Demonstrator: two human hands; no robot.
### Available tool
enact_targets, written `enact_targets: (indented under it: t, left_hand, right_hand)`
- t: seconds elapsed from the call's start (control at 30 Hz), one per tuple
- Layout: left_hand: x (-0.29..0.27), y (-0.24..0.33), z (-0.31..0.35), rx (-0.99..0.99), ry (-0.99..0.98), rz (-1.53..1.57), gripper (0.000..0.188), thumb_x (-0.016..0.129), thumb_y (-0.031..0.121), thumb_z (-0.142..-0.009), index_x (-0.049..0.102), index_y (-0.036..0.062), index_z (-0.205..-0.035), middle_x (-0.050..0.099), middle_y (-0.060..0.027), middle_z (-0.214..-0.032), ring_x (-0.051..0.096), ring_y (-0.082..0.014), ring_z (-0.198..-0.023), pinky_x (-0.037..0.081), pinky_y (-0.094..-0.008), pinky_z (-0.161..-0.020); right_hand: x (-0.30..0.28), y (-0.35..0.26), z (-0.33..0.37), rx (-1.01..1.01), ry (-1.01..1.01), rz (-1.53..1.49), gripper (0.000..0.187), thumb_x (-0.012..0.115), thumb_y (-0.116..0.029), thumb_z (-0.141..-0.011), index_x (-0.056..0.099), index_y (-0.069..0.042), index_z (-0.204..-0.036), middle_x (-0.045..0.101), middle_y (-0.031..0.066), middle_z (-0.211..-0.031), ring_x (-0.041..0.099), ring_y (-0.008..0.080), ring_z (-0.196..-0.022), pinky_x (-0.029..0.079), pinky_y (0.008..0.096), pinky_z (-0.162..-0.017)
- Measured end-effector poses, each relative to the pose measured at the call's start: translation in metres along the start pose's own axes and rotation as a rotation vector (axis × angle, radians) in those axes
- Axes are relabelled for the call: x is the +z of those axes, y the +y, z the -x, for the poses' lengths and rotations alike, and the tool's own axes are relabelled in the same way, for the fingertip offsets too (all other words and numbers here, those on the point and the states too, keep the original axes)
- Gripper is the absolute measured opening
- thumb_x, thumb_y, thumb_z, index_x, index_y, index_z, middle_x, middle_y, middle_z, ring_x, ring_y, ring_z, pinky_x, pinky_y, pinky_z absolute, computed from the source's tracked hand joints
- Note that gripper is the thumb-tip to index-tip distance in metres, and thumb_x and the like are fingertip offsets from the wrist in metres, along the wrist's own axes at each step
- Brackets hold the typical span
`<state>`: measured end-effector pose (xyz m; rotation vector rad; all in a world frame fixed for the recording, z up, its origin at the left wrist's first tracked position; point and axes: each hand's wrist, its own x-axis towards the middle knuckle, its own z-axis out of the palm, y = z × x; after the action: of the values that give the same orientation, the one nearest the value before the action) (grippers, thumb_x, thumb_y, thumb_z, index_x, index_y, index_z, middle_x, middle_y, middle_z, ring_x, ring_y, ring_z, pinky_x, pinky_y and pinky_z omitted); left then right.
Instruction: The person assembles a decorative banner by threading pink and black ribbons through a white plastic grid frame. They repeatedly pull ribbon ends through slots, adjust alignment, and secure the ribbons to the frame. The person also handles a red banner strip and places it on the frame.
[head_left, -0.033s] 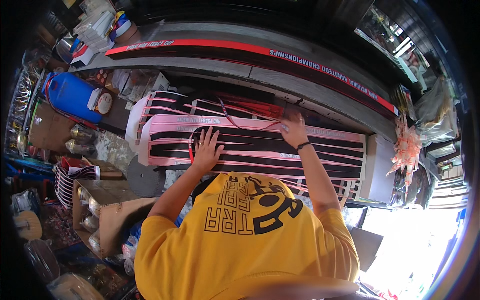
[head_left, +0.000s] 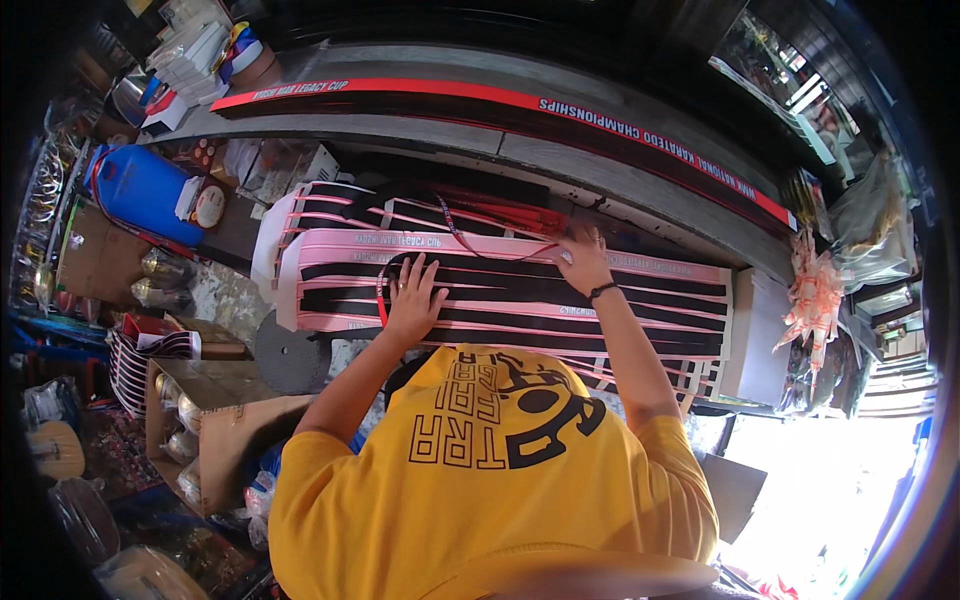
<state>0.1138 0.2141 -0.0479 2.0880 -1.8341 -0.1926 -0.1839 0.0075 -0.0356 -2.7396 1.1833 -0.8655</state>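
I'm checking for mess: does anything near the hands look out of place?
One thing: a thin dark ribbon curves loosely across the pink-banded sheet, out of line with the lengthwise black strips. It runs to the right hand, so it may be in use. No spill shows.

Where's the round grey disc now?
The round grey disc is left in the head view, below the pink-black strips' left end, at the open brown cardboard box's upper right.

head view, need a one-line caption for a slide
Left hand spread on pink-and-black strips, right hand near a thin ribbon, a long red band lying beyond.
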Motion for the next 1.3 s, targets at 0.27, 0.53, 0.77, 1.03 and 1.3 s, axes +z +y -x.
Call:
enact_targets:
  t: [0.27,0.53,0.77,1.03,1.3]
  left_hand:
    - [-0.040,0.072,-0.052,0.130,0.234,0.133,0.067,0.065,0.032,-0.088,0.035,0.0100,-0.144,0.035,-0.0142,-0.147,0.028,-0.0382,-0.138,0.019,-0.0603,-0.110]
    - [-0.112,0.087,-0.097,0.431,-0.079,0.447,0.030,0.074,0.028,-0.080,0.067,0.0038,-0.096,0.069,-0.0101,-0.099,0.063,-0.0300,-0.097,0.034,-0.0468,-0.106]
    - [-0.216,0.007,-0.088,0.285,-0.092,0.380,0.030,0.075,0.024,-0.079,0.068,0.0010,-0.097,0.068,-0.0147,-0.091,0.065,-0.0278,-0.085,0.050,-0.0343,-0.076]
    - [-0.285,-0.030,-0.079,-0.039,-0.211,0.580,0.026,0.071,0.010,-0.079,0.062,0.0038,-0.103,0.061,-0.0011,-0.091,0.058,-0.0104,-0.087,0.046,-0.0262,-0.075]
    - [-0.319,-0.054,-0.043,0.165,-0.010,0.727,0.030,0.073,0.023,-0.082,0.056,0.0036,-0.097,0.054,-0.0009,-0.092,0.055,-0.0083,-0.087,0.041,-0.0231,-0.070]
  right_hand:
    - [-0.034,-0.038,-0.051,-0.072,-0.142,-0.323,0.014,0.062,-0.010,-0.082,0.065,-0.007,-0.095,0.065,0.0126,-0.091,0.060,0.0359,-0.092,0.047,0.0459,-0.082]
    - [-0.159,-0.072,-0.065,-0.161,-0.214,-0.329,0.011,0.060,-0.009,-0.086,0.064,-0.003,-0.095,0.066,0.0145,-0.091,0.062,0.0351,-0.088,0.050,0.0419,-0.076]
    - [-0.285,-0.036,-0.044,0.183,-0.111,-0.352,0.013,0.061,-0.006,-0.089,0.064,0.002,-0.099,0.066,0.0132,-0.088,0.064,0.0192,-0.079,0.049,0.0286,-0.073]
    - [-0.336,-0.038,-0.037,0.262,-0.162,-0.503,0.029,0.069,-0.002,-0.077,0.061,0.001,-0.104,0.062,0.0044,-0.091,0.055,0.0142,-0.089,0.044,0.0286,-0.083]
    - [-0.369,-0.018,-0.028,0.076,-0.152,-0.418,0.023,0.068,-0.006,-0.071,0.069,0.001,-0.093,0.065,0.0128,-0.095,0.059,0.0262,-0.090,0.045,0.0328,-0.081]
